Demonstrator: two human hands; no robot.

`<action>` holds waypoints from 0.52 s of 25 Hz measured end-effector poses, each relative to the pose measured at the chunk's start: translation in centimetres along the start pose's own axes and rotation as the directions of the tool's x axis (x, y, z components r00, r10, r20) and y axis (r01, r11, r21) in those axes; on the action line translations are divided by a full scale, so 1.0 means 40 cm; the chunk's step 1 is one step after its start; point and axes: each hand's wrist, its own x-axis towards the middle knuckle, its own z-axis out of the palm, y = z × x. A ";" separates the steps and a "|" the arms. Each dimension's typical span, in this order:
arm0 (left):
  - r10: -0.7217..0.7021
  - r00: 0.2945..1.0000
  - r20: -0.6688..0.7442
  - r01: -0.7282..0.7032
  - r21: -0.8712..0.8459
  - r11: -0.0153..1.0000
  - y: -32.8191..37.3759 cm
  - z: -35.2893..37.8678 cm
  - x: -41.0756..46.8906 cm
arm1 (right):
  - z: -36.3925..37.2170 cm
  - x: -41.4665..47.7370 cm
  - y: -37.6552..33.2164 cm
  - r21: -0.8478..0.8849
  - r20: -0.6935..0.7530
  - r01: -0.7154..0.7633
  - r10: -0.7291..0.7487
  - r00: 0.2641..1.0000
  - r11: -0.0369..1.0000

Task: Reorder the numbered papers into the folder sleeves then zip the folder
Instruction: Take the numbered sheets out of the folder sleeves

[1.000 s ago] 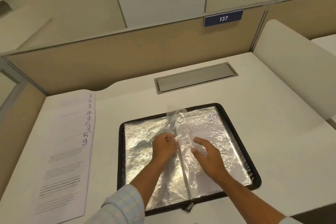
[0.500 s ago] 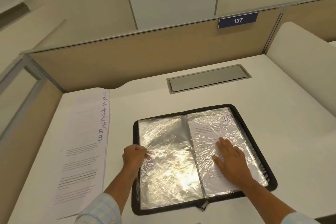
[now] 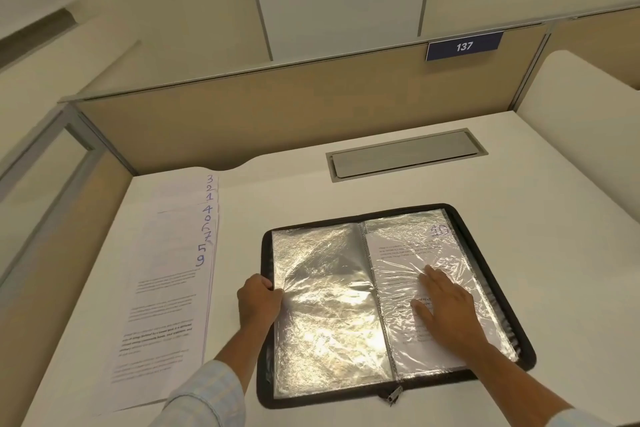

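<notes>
Now, left hand (image 3: 259,299) gripping folder (image 3: 479,233), right hand (image 3: 447,306) flat

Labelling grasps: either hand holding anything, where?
Left hand pinches the outer edge of the black zip folder's left clear plastic sleeve; right hand lies flat on the right sleeve.

Glossy, crinkled clear plastic sleeves (image 3: 329,302) in a black cloth-edged folder (image 3: 491,267), matt white papers (image 3: 166,274), smooth desk (image 3: 554,253).
</notes>
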 end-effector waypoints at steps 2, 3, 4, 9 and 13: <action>0.105 0.994 -0.026 -0.102 0.097 0.990 0.001 0.003 -0.009 | -0.011 0.008 -0.003 0.014 0.007 -0.003 0.003 1.000 1.000; 0.179 0.984 -0.029 -0.171 0.169 0.971 0.005 0.007 -0.012 | -0.017 0.012 -0.004 0.022 0.000 -0.003 0.003 1.000 1.000; 0.261 0.965 -0.013 -0.250 0.239 0.938 0.012 0.012 -0.015 | -0.022 0.016 -0.004 0.031 -0.011 -0.004 0.005 1.000 1.000; 0.466 0.878 0.110 -0.478 0.277 0.834 0.081 0.067 -0.035 | -0.045 0.034 0.019 0.057 -0.076 0.012 -0.007 0.997 0.998; 0.526 0.830 0.186 -0.558 0.251 0.791 0.154 0.138 -0.055 | -0.067 0.067 0.058 0.052 -0.073 0.017 -0.013 0.997 0.999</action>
